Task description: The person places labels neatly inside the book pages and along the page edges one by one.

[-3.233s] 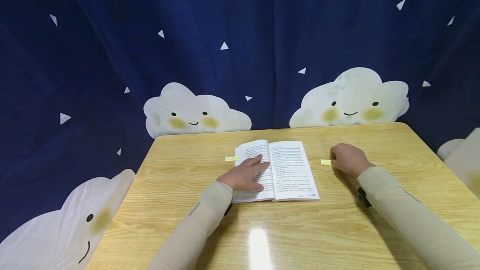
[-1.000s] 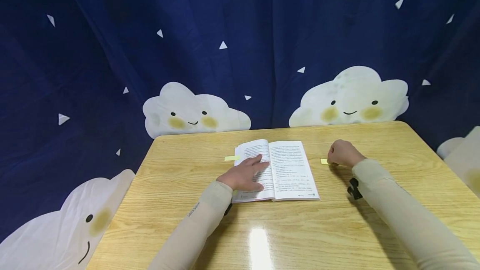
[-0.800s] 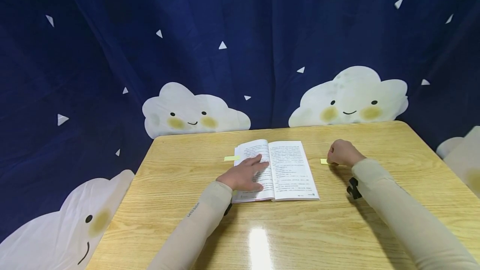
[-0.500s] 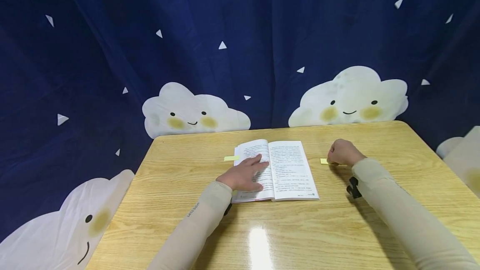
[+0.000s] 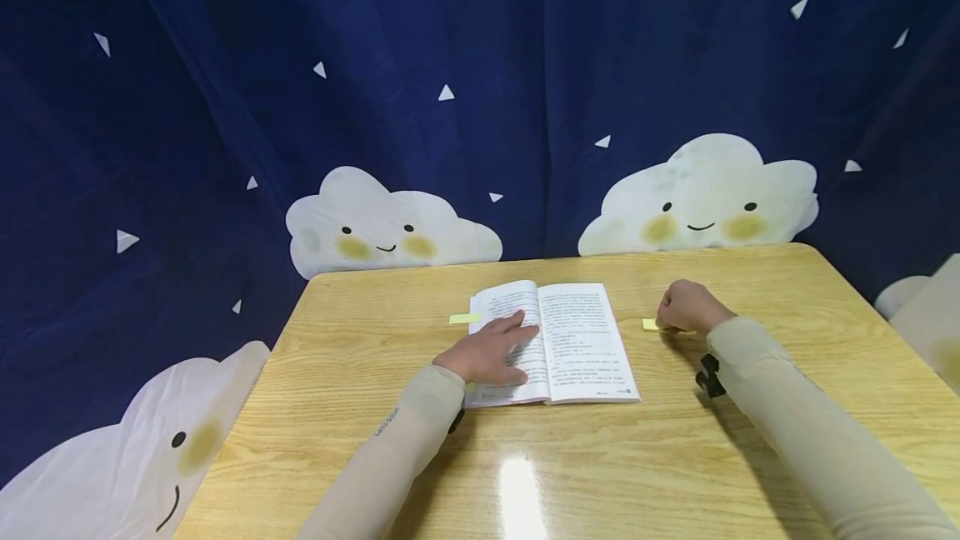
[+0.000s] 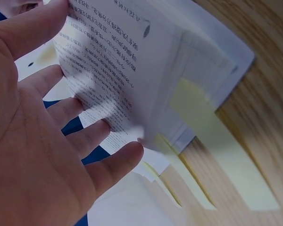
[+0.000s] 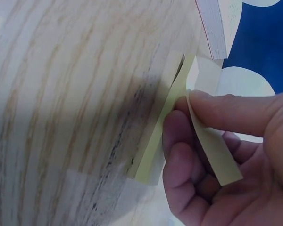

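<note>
An open book (image 5: 587, 340) lies on the table, printed pages up. My left hand (image 5: 486, 352) rests on its left page, fingers spread and fairly straight. In the left wrist view, three yellow sticky tabs (image 6: 226, 146) stick out from the book's page edges. To the right of the book, my right hand (image 5: 688, 307) is at a small yellow sticky-note pad (image 5: 649, 325). The right wrist view shows thumb and index finger pinching one yellow sticky note (image 7: 218, 155), its free end hanging over the curled fingers. The pad (image 7: 153, 141) lies on the wood just beside the fingertips.
The wooden table (image 5: 360, 340) backs onto a dark blue curtain (image 5: 420, 40) printed with smiling clouds and white triangles. Both forearms wear light sleeves, with a dark strap piece (image 5: 709, 376) below the right wrist. A bright light reflection falls on the table's front.
Compared with about three seconds ago, my right hand has shifted slightly left and away from me and turned at the wrist, now over more of the pad. The left hand stays on the page.
</note>
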`<control>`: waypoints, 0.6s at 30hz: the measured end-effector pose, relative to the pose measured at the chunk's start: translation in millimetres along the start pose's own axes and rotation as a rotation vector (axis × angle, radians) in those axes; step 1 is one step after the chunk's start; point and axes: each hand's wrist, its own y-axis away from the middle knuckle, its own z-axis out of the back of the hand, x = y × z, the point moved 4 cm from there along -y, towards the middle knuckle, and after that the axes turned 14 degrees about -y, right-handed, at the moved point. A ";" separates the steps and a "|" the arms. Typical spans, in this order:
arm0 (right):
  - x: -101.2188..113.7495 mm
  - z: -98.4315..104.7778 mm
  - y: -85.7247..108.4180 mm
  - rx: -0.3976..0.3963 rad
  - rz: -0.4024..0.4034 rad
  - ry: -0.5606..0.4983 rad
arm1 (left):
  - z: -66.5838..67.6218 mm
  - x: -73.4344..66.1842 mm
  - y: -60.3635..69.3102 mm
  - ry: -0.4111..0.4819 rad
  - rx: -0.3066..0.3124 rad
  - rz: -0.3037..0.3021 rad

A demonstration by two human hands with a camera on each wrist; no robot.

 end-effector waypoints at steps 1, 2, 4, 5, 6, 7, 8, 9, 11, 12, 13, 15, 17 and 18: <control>0.1 0.0 0.0 0.003 0.003 -0.001 | 0.2 0.1 0.1 -0.001 -0.002 -0.001; 0.1 0.0 -0.1 0.006 0.003 -0.004 | 0.5 0.1 0.3 0.000 -0.003 -0.002; 0.3 0.2 -0.2 0.006 0.005 -0.011 | 1.0 0.1 0.3 0.000 -0.003 -0.003; -0.2 0.2 -0.5 0.006 0.000 -0.014 | 1.3 0.0 0.3 -0.001 -0.004 -0.005; -0.8 0.3 -0.8 0.009 -0.004 -0.018 | 1.5 -0.1 0.3 -0.002 -0.005 -0.007; -1.4 0.3 -1.0 0.010 -0.008 -0.022 | 1.4 -0.3 0.1 -0.002 -0.005 -0.009; -2.0 0.3 -0.9 0.013 -0.012 -0.030 | 1.4 -0.6 0.2 -0.003 -0.005 -0.010; -2.5 0.4 -0.8 0.015 -0.014 -0.035 | 1.2 -0.7 0.0 -0.003 -0.005 -0.011; -2.9 0.5 -0.2 0.020 -0.016 -0.046 | 1.0 -1.0 0.0 -0.003 -0.003 -0.010; -2.7 0.6 0.2 0.023 -0.011 -0.050 | 0.9 -1.2 0.0 -0.004 -0.001 -0.008; -2.4 0.6 0.5 0.025 -0.009 -0.052 | 0.6 -1.2 0.0 -0.004 0.000 -0.006; -2.2 0.6 0.2 0.028 -0.009 -0.051 | 0.6 -1.3 0.3 -0.005 0.001 -0.004; -1.6 0.8 -0.1 0.033 -0.008 -0.050 | 0.6 -1.1 0.6 -0.008 0.003 0.000; -1.5 0.7 -0.5 0.036 -0.010 -0.049 | 0.5 -0.9 0.7 -0.008 0.003 0.002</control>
